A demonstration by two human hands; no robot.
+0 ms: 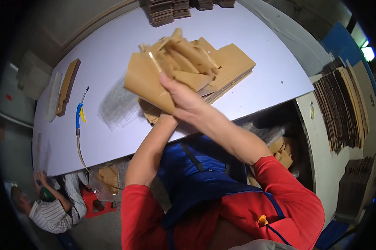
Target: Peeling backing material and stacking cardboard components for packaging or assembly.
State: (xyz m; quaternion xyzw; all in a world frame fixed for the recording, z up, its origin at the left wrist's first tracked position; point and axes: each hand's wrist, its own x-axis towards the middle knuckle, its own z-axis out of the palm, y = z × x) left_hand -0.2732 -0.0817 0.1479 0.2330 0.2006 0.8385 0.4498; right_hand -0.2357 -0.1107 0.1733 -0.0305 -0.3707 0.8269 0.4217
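In the head view, the person's right hand [187, 101] is closed on a bundle of folded brown cardboard pieces [171, 68], the thumb pressed along its upper face and the fingers wrapped beneath, clamped tight. The left hand [165, 120] is mostly hidden under the right wrist; it seems to support the bundle from below, but whether its fingers are apart or together cannot be told. The bundle is held tilted above the white worktable [100, 62], over a flat stack of brown cardboard sheets [231, 64] lying near the table's front edge. To the left lie clear plastic sleeves [117, 106] and, farther off, a blue-handled air blow gun with hose [78, 116]. Bare tabletop lies between them. A dark pile of cardboard blanks [342, 108] stands at right, beyond the table's edge.
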